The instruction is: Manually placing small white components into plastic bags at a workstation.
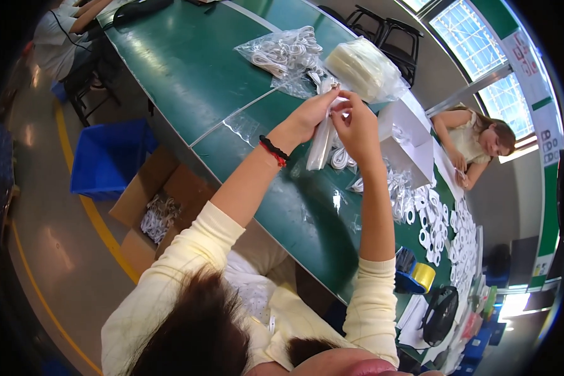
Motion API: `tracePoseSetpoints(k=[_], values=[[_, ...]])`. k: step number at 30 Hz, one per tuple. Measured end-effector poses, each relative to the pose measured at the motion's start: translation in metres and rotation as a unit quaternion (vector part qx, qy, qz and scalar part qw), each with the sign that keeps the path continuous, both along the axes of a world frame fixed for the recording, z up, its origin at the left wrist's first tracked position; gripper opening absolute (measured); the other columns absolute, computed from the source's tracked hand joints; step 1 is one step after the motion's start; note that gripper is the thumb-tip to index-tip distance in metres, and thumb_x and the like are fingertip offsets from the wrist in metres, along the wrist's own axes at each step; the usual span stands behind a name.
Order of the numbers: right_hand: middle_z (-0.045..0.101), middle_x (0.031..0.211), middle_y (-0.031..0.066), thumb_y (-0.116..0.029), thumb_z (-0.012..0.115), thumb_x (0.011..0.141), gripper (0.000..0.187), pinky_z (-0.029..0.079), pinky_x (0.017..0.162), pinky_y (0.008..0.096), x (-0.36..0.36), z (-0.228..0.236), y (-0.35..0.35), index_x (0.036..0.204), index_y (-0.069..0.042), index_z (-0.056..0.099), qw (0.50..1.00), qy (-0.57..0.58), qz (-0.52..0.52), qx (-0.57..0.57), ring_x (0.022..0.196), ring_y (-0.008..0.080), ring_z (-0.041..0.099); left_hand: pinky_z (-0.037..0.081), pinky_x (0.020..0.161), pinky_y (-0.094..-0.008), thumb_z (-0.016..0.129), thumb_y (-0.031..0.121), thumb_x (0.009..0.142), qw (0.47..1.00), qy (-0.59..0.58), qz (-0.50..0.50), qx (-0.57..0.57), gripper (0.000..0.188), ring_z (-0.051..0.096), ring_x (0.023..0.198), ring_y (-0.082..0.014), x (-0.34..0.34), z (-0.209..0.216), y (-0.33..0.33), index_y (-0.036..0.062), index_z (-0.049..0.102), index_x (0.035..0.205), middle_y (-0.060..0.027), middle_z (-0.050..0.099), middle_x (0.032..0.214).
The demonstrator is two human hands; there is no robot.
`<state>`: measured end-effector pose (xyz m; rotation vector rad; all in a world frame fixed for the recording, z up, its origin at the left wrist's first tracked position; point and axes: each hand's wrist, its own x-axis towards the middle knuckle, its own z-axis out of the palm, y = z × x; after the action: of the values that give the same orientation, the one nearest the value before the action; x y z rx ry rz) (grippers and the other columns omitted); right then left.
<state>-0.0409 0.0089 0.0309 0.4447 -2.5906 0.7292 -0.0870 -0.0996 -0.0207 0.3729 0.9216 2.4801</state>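
Clear plastic packaging [320,149] hanging over green bench [182,78], left hand [315,114] and right hand [360,128] pinching its upper end. Handling looking unfinished; contents unclear. Coiled white cables [299,47] lying in clear bag [252,50] beyond; white ring-shaped pieces [425,238] lying loose rightward, apparently unpacked.

- Left hand [312,116], right hand [360,128]: bare.
- Outer top [163,282]: pale yellow, soft-looking, creased.
- Left sleeve [197,247], right sleeve [371,307]: same pale yellow, both ending on the forearm in a plain band.
- Left wrist: chunky black band [274,148], bumpy; thin red cord [273,155] just beside it, elbow side.
- Under-top [252,289]: white, small dark specks.
- Hair [194,332]: dark, long, loose over left shoulder.
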Motion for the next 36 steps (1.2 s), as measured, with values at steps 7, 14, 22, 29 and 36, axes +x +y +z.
tracePoseSetpoints(k=[7,14,22,29,36], values=[[0.057,0.100,0.0129,-0.008,0.063,0.074,0.029,0.048,0.068,0.0326,-0.007,0.000,0.015,0.102,-0.004,0.056,0.992,-0.100,0.050,0.065,0.072,0.0233,0.061,0.049,0.073,-0.0261,0.041,0.039,0.095,0.999,0.008,0.014,-0.037,0.039,0.055,0.083,-0.0106,-0.005,-0.004,0.002,0.0048,0.050,0.110,-0.0052,0.056,0.098],[0.056,0.099,0.0117,-0.010,0.067,0.072,0.035,0.047,0.071,0.0343,-0.002,-0.003,0.005,0.104,-0.004,0.054,0.997,-0.001,0.060,0.046,0.077,0.0237,0.061,0.049,0.070,-0.0284,0.034,0.036,0.097,0.998,0.000,0.023,-0.056,0.039,0.054,0.078,-0.0136,-0.003,-0.001,-0.006,0.0030,0.050,0.110,-0.0060,0.055,0.095],[0.051,0.090,0.0105,-0.014,0.072,0.068,0.034,0.046,0.063,0.0295,-0.011,0.008,0.019,0.096,-0.003,0.056,0.991,-0.039,0.048,0.123,0.072,0.0209,0.053,0.048,0.065,-0.0257,0.040,0.037,0.096,1.000,-0.014,0.010,-0.021,0.034,0.054,0.075,-0.0125,-0.006,-0.005,0.002,0.0059,0.052,0.103,-0.0032,0.056,0.091],[0.046,0.096,0.0040,-0.023,0.074,0.073,0.040,0.040,0.060,0.0216,-0.048,0.024,0.024,0.100,-0.005,0.050,0.990,-0.093,0.101,0.009,0.066,0.0079,0.046,0.048,0.060,-0.0280,0.043,0.034,0.095,0.998,-0.024,0.057,-0.028,0.032,0.057,0.069,-0.0121,-0.019,-0.011,-0.008,0.0051,0.053,0.104,-0.0023,0.059,0.082],[0.059,0.099,0.0220,-0.036,0.065,0.078,0.050,0.048,0.075,0.0344,-0.160,-0.032,0.033,0.107,0.002,0.052,0.990,-0.115,-0.075,-0.028,0.087,0.0285,0.061,0.051,0.067,-0.0335,0.046,0.026,0.093,0.952,-0.118,0.247,0.140,0.032,0.062,0.080,-0.0209,-0.042,-0.021,-0.030,0.0014,0.048,0.113,-0.0117,0.060,0.096]])
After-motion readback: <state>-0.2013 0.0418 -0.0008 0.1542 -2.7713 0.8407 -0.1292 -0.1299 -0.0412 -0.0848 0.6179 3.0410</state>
